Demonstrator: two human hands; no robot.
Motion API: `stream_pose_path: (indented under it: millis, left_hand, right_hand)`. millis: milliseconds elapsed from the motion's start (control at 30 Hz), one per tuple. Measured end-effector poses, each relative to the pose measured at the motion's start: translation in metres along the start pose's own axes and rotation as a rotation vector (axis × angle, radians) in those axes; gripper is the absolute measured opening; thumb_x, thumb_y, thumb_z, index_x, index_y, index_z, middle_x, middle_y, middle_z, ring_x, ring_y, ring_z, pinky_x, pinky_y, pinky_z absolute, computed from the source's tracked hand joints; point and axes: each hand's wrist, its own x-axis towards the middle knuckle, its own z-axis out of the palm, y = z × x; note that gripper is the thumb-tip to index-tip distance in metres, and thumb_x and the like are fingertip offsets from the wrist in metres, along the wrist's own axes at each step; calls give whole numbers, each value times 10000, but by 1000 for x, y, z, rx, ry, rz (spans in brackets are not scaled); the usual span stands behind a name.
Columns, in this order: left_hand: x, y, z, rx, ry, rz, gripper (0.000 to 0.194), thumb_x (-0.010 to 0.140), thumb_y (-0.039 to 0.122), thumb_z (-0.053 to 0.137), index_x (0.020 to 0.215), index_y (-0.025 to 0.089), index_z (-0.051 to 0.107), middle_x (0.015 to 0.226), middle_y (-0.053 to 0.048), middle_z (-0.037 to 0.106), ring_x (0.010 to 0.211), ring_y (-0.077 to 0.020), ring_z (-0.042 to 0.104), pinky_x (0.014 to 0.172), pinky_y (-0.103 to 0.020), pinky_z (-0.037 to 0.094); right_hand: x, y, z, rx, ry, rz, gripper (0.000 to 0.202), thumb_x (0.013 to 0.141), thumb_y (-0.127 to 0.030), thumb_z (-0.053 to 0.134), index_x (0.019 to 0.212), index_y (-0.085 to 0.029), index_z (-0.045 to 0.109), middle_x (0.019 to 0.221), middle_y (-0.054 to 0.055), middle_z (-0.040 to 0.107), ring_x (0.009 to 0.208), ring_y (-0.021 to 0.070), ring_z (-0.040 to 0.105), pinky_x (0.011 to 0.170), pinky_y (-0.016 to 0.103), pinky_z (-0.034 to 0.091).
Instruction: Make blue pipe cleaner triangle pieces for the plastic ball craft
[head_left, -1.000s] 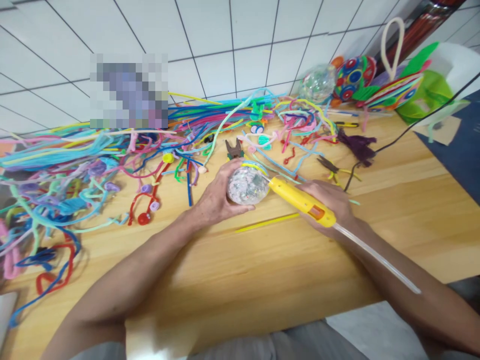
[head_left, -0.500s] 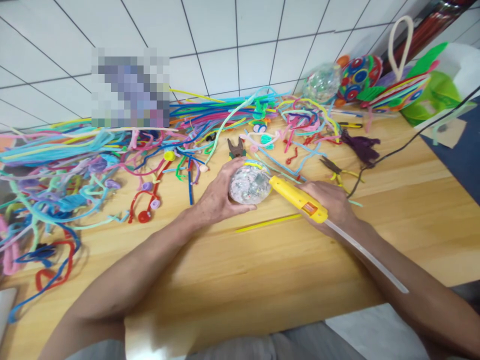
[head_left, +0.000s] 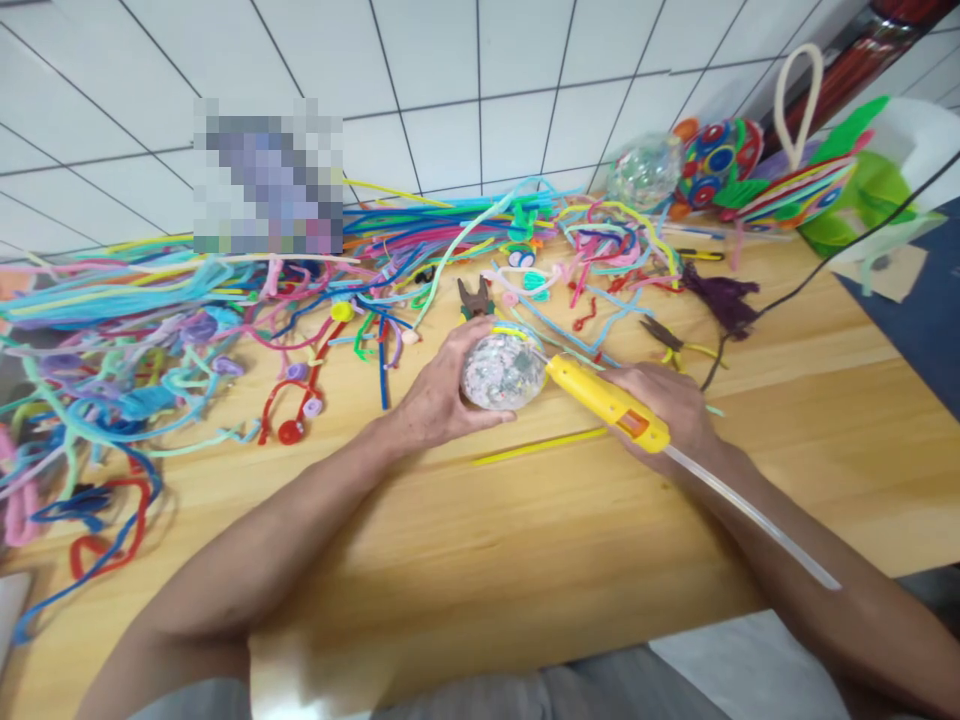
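Note:
A clear round ball [head_left: 504, 372] with pale bits inside rests in the curl of my left hand [head_left: 442, 385], thumb below and fingers over the far side. Yellow and light blue pipe cleaner [head_left: 511, 331] runs along its upper edge. My right hand [head_left: 667, 400] grips a yellow hot glue gun [head_left: 600, 396], whose tip is at the ball's right side; whether it touches I cannot tell. A clear glue stick [head_left: 754, 515] sticks out of the gun's back. A yellow pipe cleaner [head_left: 536, 446] lies on the table just below the ball.
Pliers with dark jaws [head_left: 475, 296] lie behind the ball, and yellow-handled pliers [head_left: 667, 336] beyond my right hand. Tangled pipe cleaners [head_left: 150, 300] cover the left and back of the wooden table [head_left: 480, 560]. A black cord [head_left: 810, 285] crosses the right side. Another clear ball [head_left: 645, 170] and colourful crafts stand against the tiled wall.
The glue gun and my right hand have shifted slightly right and down, and the gun's tip sits a little farther along the ball's edge. My left hand keeps its hold.

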Motion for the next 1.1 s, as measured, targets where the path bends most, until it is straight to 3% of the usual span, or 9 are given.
stream_pose_path:
  millis: [167,367,633,833,1100]
  left_hand:
    - [0,0,1,-1,0,14,1088,719,583,918,1572,266,323,1528,-201,513,1458,-387,513,1198,-591,456]
    - [0,1,1,9,-10,15,1079,725,590,909,1572,281,317,1540,-196,510,1481,-394,491,1207,-598,448]
    - [0,2,-1,-17,-39,-30,1056,734,590,901,1566,270,335,1534,-196,520,1482,-393,493,1227,-608,435]
    - [-1,1,1,-8,-27,-18,1065,733,600,899,1570,266,332,1530,-205,523,1468,-393,512,1206,-603,464]
    - [-1,1,1,-10,-38,-37,1085,736,592,895,1594,266,316,1581,-200,493,1507,-400,471,1239,-602,431]
  right_hand:
    - [0,0,7,4,4,-24,182,1052,-328,532,1119,-249,681,798,39,742,699,218,717,641,348,530]
    - [-9,6,16,-37,-25,90,202,1028,-408,543,1047,-280,698,819,53,758,705,239,722,643,380,543]
    - [-7,6,17,-6,-33,100,176,1005,-371,549,1059,-282,691,837,57,768,735,256,738,674,390,575]
    - [3,1,10,25,-58,21,120,996,-275,563,1064,-272,661,807,39,763,701,237,740,640,363,566]
    - [2,-4,4,25,-25,-23,179,987,-298,585,1142,-288,673,809,38,762,683,243,736,621,373,564]
